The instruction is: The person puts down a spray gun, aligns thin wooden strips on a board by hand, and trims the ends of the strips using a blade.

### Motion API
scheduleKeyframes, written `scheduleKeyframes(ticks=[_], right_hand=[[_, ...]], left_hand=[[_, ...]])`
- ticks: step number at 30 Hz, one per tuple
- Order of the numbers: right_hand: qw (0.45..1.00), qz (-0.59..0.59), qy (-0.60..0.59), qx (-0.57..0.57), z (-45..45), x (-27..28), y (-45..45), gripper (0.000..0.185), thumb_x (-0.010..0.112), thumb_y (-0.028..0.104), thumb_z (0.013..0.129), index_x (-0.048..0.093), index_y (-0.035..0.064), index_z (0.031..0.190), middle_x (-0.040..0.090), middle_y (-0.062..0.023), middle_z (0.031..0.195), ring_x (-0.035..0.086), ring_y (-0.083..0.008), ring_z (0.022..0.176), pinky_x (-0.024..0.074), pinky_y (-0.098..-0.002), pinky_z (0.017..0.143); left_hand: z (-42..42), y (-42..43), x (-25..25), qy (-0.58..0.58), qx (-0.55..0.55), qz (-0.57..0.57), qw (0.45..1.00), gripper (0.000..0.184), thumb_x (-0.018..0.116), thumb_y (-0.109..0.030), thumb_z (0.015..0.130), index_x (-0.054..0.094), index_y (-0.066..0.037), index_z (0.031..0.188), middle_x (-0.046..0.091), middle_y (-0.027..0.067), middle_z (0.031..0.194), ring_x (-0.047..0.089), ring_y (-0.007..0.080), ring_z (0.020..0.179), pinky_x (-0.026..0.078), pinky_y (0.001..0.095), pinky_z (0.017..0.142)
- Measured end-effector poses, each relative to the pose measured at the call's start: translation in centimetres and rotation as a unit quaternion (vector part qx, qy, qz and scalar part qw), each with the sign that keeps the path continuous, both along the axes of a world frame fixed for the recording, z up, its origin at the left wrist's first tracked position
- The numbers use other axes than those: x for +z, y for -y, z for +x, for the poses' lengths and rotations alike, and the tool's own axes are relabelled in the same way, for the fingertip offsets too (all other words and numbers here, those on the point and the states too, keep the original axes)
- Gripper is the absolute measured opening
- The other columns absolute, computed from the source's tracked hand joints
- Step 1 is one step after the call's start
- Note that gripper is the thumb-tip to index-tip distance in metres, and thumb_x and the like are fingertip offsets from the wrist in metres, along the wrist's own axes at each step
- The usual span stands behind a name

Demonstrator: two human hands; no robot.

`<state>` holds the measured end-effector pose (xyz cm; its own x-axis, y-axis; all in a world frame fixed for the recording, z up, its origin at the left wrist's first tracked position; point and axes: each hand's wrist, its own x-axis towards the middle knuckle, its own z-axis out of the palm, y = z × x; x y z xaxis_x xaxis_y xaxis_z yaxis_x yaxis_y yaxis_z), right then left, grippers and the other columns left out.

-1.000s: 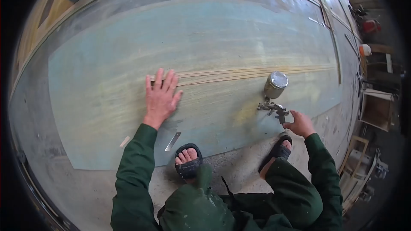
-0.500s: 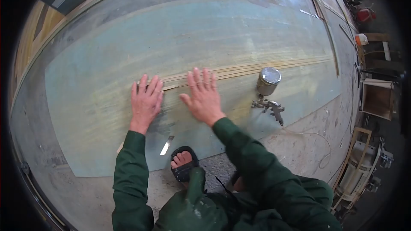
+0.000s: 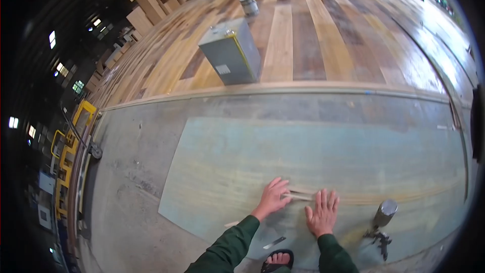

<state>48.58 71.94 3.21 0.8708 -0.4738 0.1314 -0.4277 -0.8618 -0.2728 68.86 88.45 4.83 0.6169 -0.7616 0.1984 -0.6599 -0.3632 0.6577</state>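
Observation:
Several thin wooden strips (image 3: 302, 196) lie side by side across a pale green sheet (image 3: 237, 146) on the floor. At their left end, my left hand (image 3: 273, 199) is closed around the strip ends, fingers bent and thumb close to them. My right hand (image 3: 323, 215) rests flat with fingers stretched out, its fingertips over the strips. A spray gun (image 3: 379, 240) with a metal cup (image 3: 386, 212) lies right of my right hand. Nearer my sandalled foot lies a flat metal blade (image 3: 275, 242), touched by neither hand.
Beyond the sheet, a wooden edge strip (image 3: 313, 87) borders a multi-toned plank floor (image 3: 303, 35). A grey square can (image 3: 232, 53) and a smaller round can (image 3: 248, 6) stand there. A yellow wheeled frame (image 3: 83, 114) is at left. Cardboard boxes (image 3: 151, 2) are stacked behind.
My view has tilted up and turned left, showing the plank floor and room. My left hand has gone from lying flat with spread fingers to closing on the strip ends. My right hand stays flat.

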Motion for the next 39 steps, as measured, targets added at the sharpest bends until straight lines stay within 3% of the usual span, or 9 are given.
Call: scheduleKeyframes(ticks=[3, 9, 13, 15, 16, 18, 24, 33, 39], right_hand=[[1.0, 0.029, -0.006, -0.007, 0.1, -0.4, -0.3, 0.082, 0.058, 0.058, 0.103, 0.045, 0.0048, 0.164, 0.031, -0.0131, 0.178, 0.013, -0.0453, 0.167, 0.0072, -0.0626, 0.135], [0.998, 0.063, -0.017, -0.004, 0.4, -0.9, 0.0, 0.084, 0.054, 0.059, 0.104, 0.041, 0.0034, 0.166, 0.028, -0.0149, 0.179, 0.01, -0.0457, 0.168, 0.0039, -0.0617, 0.136], [0.999, 0.052, -0.011, -0.002, 0.2, -1.0, -0.2, 0.084, 0.055, 0.058, 0.104, 0.041, 0.0038, 0.167, 0.028, -0.0148, 0.18, 0.009, -0.045, 0.168, 0.0038, -0.0612, 0.136], [0.999, 0.048, -0.012, -0.002, 0.2, -1.0, -0.2, 0.084, 0.055, 0.058, 0.104, 0.041, 0.0041, 0.167, 0.028, -0.0146, 0.18, 0.01, -0.0447, 0.168, 0.0038, -0.0609, 0.136], [0.999, 0.044, -0.011, -0.003, 0.2, -1.0, -0.2, 0.084, 0.056, 0.057, 0.103, 0.041, 0.0043, 0.167, 0.028, -0.0145, 0.18, 0.01, -0.0445, 0.168, 0.0039, -0.0607, 0.136], [0.999, 0.036, -0.008, -0.009, 0.3, -1.3, -0.3, 0.083, 0.056, 0.058, 0.103, 0.043, 0.0056, 0.166, 0.029, -0.0134, 0.179, 0.011, -0.0444, 0.168, 0.0045, -0.061, 0.136], [0.999, 0.026, 0.0, -0.023, 0.4, -1.3, -0.4, 0.081, 0.058, 0.059, 0.102, 0.048, 0.008, 0.164, 0.032, -0.0118, 0.178, 0.014, -0.0437, 0.167, 0.0067, -0.0611, 0.136], [1.0, 0.0, 0.007, -0.026, 0.6, -1.2, -0.6, 0.08, 0.059, 0.059, 0.101, 0.049, 0.0102, 0.163, 0.034, -0.0105, 0.177, 0.017, -0.0423, 0.167, 0.0086, -0.0606, 0.136], [0.999, 0.021, 0.007, -0.027, 0.6, -0.6, -0.5, 0.079, 0.058, 0.058, 0.102, 0.048, 0.0094, 0.164, 0.035, -0.0117, 0.177, 0.016, -0.0416, 0.168, 0.0075, -0.0598, 0.136]], left_hand=[[-0.1, 0.1, 0.6, -0.04, 0.02, 0.042, 0.998, 0.026, 0.086, -0.032, 0.081, 0.081, -0.013, 0.098, 0.063, 0.0115, 0.154, 0.043, 0.0411, 0.153, 0.034, 0.0554, 0.123], [-2.9, 0.2, 1.6, 0.001, 0.127, 0.013, 0.992, 0.023, 0.087, -0.031, 0.078, 0.079, -0.014, 0.091, 0.062, 0.0101, 0.155, 0.041, 0.0394, 0.151, 0.03, 0.0579, 0.12], [-3.0, -0.4, 1.5, 0.016, 0.189, -0.004, 0.982, 0.021, 0.087, -0.029, 0.078, 0.079, -0.014, 0.089, 0.07, 0.0095, 0.142, 0.055, 0.0365, 0.139, 0.042, 0.0524, 0.112], [-2.1, -1.0, 1.2, -0.27, 0.183, -0.044, 0.944, 0.023, 0.088, -0.028, 0.081, 0.077, -0.009, 0.089, 0.078, 0.0078, 0.117, 0.072, 0.0265, 0.107, 0.055, 0.042, 0.09], [-2.2, -1.1, 0.9, -0.271, 0.182, -0.045, 0.944, 0.023, 0.088, -0.028, 0.081, 0.077, -0.009, 0.089, 0.078, 0.0078, 0.117, 0.072, 0.0265, 0.107, 0.055, 0.042, 0.09], [-2.4, -0.8, 0.8, -0.361, 0.179, -0.036, 0.914, 0.027, 0.089, -0.027, 0.088, 0.075, -0.006, 0.096, 0.077, 0.0034, 0.095, 0.07, 0.0155, 0.077, 0.055, 0.0308, 0.069], [-3.3, 1.1, -0.2, -0.589, 0.181, -0.09, 0.783, 0.028, 0.087, -0.028, 0.095, 0.071, -0.009, 0.108, 0.073, 0.0014, 0.093, 0.07, 0.0118, 0.078, 0.058, 0.0282, 0.063], [-3.4, 4.3, -0.8, -0.573, 0.303, -0.214, 0.731, 0.024, 0.083, -0.025, 0.097, 0.07, -0.005, 0.102, 0.072, 0.0034, 0.088, 0.067, 0.0116, 0.066, 0.056, 0.0267, 0.054], [-3.3, 4.6, -2.1, -0.522, 0.319, -0.223, 0.759, 0.021, 0.081, -0.021, 0.097, 0.072, -0.003, 0.093, 0.072, 0.003, 0.08, 0.067, 0.0096, 0.064, 0.054, 0.025, 0.054]])
